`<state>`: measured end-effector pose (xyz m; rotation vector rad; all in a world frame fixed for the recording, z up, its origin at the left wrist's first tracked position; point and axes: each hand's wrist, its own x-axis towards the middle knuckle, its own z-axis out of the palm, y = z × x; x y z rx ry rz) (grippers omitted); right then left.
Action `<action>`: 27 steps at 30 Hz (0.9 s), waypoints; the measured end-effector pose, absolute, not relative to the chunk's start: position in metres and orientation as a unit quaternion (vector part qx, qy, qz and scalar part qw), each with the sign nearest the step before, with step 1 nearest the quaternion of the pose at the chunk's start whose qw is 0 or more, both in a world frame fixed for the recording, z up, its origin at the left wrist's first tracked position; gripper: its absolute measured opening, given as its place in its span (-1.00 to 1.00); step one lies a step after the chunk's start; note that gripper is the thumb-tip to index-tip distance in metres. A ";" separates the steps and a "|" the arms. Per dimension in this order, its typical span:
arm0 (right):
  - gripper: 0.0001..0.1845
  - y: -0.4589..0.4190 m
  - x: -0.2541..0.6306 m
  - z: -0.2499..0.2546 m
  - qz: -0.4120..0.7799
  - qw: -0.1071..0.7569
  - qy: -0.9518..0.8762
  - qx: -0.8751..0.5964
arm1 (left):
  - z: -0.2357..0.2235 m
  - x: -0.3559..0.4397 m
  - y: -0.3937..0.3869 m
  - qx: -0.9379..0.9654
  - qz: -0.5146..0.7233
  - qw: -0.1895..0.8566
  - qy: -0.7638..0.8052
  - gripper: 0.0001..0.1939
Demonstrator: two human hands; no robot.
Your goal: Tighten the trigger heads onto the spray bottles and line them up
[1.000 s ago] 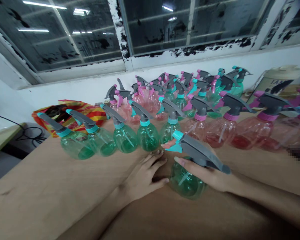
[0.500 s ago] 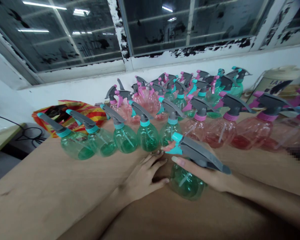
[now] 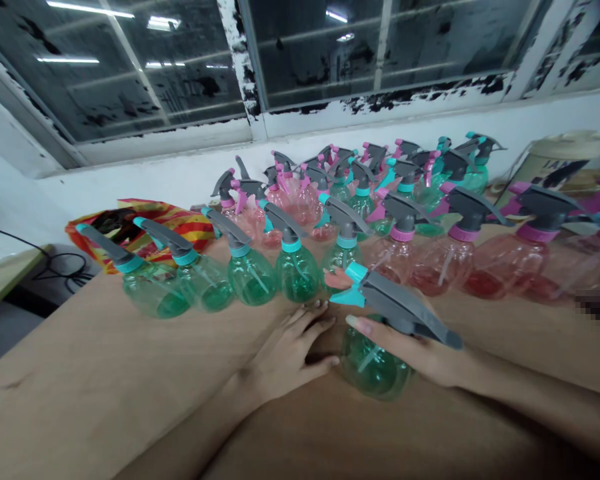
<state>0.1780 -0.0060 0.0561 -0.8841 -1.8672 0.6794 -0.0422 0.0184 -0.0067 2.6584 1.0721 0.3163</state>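
Observation:
My right hand (image 3: 420, 353) is wrapped round the neck of a green spray bottle (image 3: 375, 370) with a grey and turquoise trigger head. The bottle stands on the wooden table (image 3: 145, 393), its nozzle pointing left and some of my fingers hidden behind the head. Just left of it, my left hand (image 3: 290, 347) lies on the tabletop with fingers stretched out and holds nothing. Beyond both hands runs a row of spray bottles, green ones such as this green bottle (image 3: 297, 277) on the left and pink ones such as this pink bottle (image 3: 443, 267) on the right.
Many more pink and green spray bottles (image 3: 305, 200) crowd the back by the wall. A red and yellow bag (image 3: 190, 230) lies at the back left, near a black cable (image 3: 70, 270). At the back right stands a beige container (image 3: 555, 157) with lettering.

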 end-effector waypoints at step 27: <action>-0.66 -0.005 0.177 0.053 0.321 0.461 -0.753 -0.342 | -0.004 -0.040 0.006 0.879 0.251 0.206 0.350 -0.64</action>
